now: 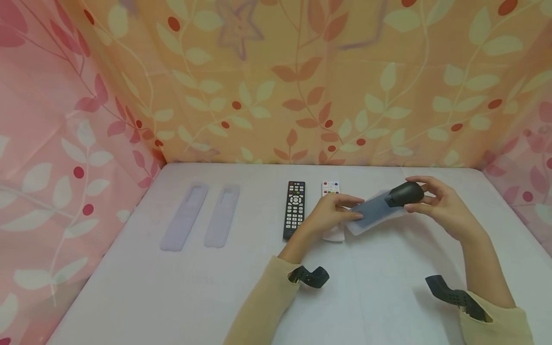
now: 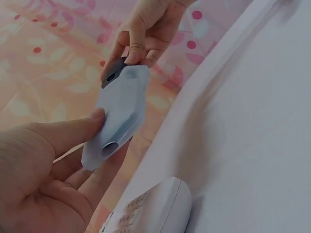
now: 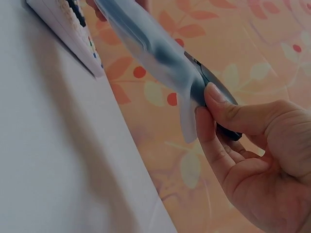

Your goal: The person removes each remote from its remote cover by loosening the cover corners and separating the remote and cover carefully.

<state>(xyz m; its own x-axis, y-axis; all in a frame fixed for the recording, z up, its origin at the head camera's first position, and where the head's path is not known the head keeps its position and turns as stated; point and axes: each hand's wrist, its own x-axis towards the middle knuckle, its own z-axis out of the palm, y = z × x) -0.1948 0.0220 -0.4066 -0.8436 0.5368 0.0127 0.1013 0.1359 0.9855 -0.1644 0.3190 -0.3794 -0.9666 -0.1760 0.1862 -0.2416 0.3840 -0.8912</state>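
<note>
Between my two hands, above the table, is a dark remote control (image 1: pixel 406 193) partly inside a translucent silicone sleeve (image 1: pixel 374 214). Its rounded black end sticks out at the right; the rest shows bluish through the sleeve. My left hand (image 1: pixel 328 213) pinches the far left end of the sleeve (image 2: pixel 121 104) between thumb and fingers. With thumb and fingertips, my right hand (image 1: pixel 450 208) grips the bare black end, and in the right wrist view the thumb lies where the remote (image 3: pixel 218 92) leaves the sleeve. A loose flap of sleeve hangs beside those fingers.
A white remote (image 1: pixel 331 186) lies partly behind my left hand, with a black remote (image 1: pixel 295 211) to its left. Further left, two flat translucent sleeves (image 1: pixel 184 218) lie side by side on the white table (image 1: pixel 172 297). Floral cloth (image 1: pixel 267 86) encloses the back and sides.
</note>
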